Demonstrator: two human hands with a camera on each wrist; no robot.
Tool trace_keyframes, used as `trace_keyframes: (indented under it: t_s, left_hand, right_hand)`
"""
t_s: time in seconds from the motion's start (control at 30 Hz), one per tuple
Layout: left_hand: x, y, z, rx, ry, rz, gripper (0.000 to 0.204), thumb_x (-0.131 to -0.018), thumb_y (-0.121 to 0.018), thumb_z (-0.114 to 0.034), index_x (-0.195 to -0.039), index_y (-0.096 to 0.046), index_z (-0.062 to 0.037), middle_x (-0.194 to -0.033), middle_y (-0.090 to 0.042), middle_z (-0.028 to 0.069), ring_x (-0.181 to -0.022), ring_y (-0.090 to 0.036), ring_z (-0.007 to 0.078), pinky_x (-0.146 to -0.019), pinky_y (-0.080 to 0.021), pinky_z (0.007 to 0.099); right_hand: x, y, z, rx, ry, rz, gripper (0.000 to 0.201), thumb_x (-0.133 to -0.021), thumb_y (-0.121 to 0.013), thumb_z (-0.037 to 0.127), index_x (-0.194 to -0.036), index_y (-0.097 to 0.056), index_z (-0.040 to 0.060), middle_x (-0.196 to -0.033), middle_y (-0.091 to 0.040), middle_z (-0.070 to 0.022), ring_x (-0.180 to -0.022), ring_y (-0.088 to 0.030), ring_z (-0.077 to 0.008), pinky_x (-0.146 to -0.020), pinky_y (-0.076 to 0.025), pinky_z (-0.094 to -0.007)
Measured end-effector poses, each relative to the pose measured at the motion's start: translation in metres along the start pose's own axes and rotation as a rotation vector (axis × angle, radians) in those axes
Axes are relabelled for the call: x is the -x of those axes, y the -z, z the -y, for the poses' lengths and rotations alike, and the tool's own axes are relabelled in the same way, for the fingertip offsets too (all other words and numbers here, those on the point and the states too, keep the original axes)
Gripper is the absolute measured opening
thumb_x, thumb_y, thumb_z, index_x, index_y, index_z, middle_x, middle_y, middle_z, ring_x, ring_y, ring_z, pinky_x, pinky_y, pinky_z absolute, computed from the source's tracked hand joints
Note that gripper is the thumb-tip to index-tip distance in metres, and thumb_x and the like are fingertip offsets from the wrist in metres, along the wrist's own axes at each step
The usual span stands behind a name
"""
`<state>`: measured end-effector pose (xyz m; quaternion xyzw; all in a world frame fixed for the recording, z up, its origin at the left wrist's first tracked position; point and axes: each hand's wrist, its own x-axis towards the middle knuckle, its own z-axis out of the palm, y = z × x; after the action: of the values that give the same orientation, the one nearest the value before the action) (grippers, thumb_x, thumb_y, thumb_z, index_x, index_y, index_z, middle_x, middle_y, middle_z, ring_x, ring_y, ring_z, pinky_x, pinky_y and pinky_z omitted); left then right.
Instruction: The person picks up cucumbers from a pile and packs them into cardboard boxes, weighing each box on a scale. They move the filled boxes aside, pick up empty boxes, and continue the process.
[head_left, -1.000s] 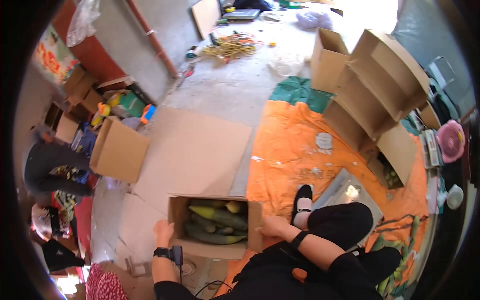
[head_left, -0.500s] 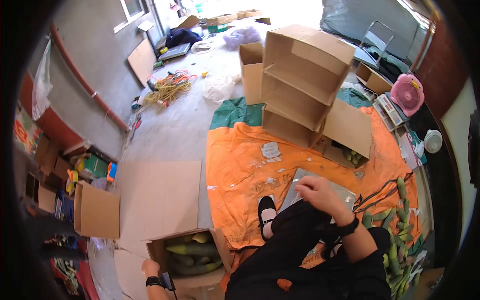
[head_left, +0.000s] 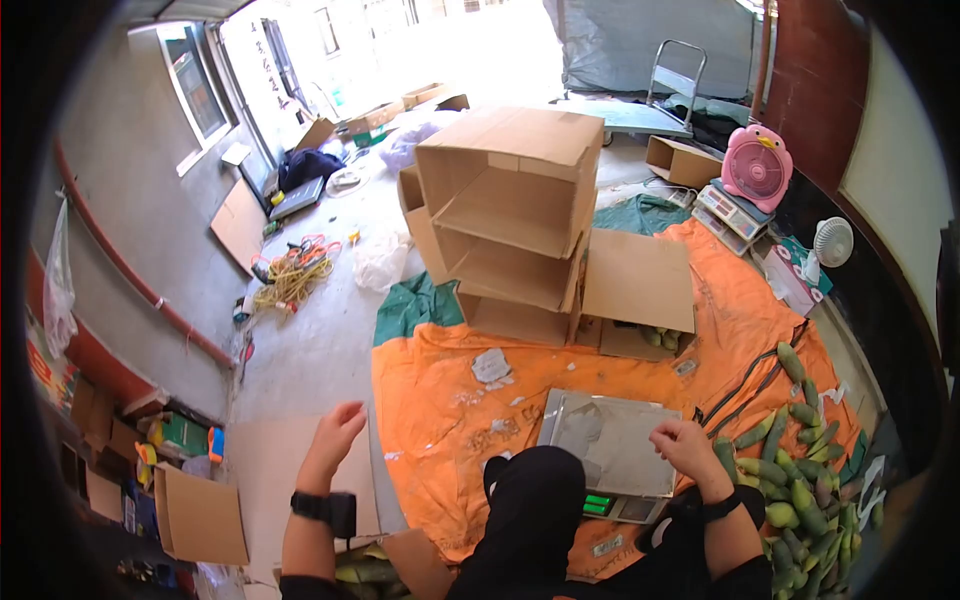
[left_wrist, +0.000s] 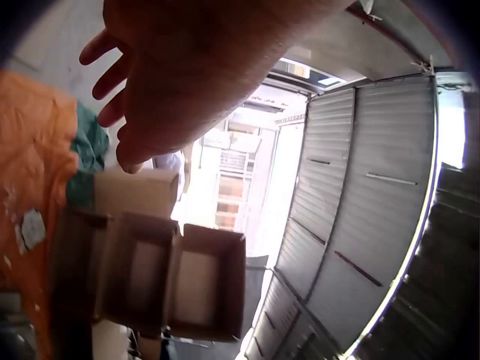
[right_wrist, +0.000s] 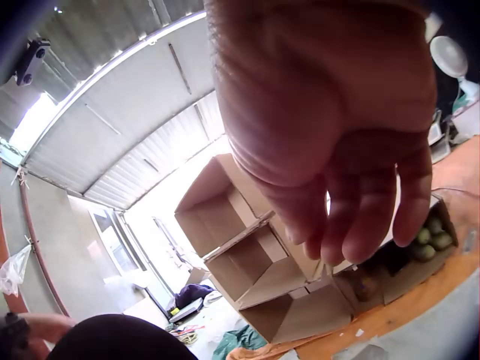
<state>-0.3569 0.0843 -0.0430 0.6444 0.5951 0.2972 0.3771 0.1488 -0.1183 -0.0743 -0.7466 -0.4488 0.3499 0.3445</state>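
My left hand point(head_left: 338, 440) is raised over the flattened cardboard, holding nothing; its fingers show apart in the left wrist view. Below it, at the bottom edge of the head view, is an open cardboard box point(head_left: 420, 565) with long green gourds point(head_left: 366, 571) inside, mostly cut off from sight. My right hand point(head_left: 685, 447) hovers by the right edge of a flat metal platform scale point(head_left: 620, 445), fingers loosely bent around nothing. The scale has a lit green display point(head_left: 598, 504) at its near side. Right of it lies a heap of green gourds point(head_left: 800, 500).
Stacked open cardboard boxes point(head_left: 515, 215) stand ahead on the orange tarp point(head_left: 450, 430). Beside them another box point(head_left: 640, 285) holds green produce. A pink fan point(head_left: 757, 170) and a white fan point(head_left: 832, 240) stand at right. Another box point(head_left: 200, 515) sits at left.
Both hands have let go of the gourd box: the right first, moving across toward the scale, then the left, rising. The head view has turned right and up, so the box sits lower in it.
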Motion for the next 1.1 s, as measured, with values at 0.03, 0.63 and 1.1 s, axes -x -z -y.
trace_keyframes:
  t_s: [0.03, 0.63, 1.1]
  left_hand:
    - [-0.023, -0.023, -0.059, 0.038, -0.026, 0.080, 0.039, -0.090, -0.059, -0.029, -0.116, -0.060, -0.0010, -0.107, -0.065, 0.0094, -0.099, -0.061, 0.0196, -0.082, -0.049, 0.0304]
    - [-0.308, -0.253, -0.322, 0.946, 0.068, 0.212, 0.080, -0.086, -0.054, -0.061, -0.137, -0.033, -0.0037, -0.131, -0.047, 0.0160, -0.122, -0.045, 0.0354, -0.099, -0.032, 0.0595]
    - [-0.208, -0.232, -0.303, 1.091, -0.031, 0.505, 0.034, -0.094, -0.055, -0.015, -0.126, -0.049, -0.0063, -0.123, -0.057, 0.0079, -0.111, -0.057, 0.0239, -0.096, -0.047, 0.0433]
  right_hand:
    - [0.002, 0.001, -0.008, 0.013, -0.040, 0.015, 0.015, -0.082, -0.061, 0.016, -0.082, -0.067, 0.0019, -0.066, -0.064, -0.0062, -0.060, -0.061, -0.0146, -0.057, -0.047, -0.0287]
    - [0.017, 0.048, -0.025, 0.255, -0.094, 0.109, 0.028, -0.084, -0.062, 0.028, -0.102, -0.064, 0.0066, -0.080, -0.066, -0.0106, -0.080, -0.064, -0.0297, -0.068, -0.049, -0.0393]
    - [0.024, 0.054, -0.021, 0.226, -0.019, 0.016, 0.027, -0.082, -0.065, 0.024, -0.102, -0.064, 0.0056, -0.078, -0.064, -0.0128, -0.076, -0.063, -0.0310, -0.066, -0.049, -0.0383]
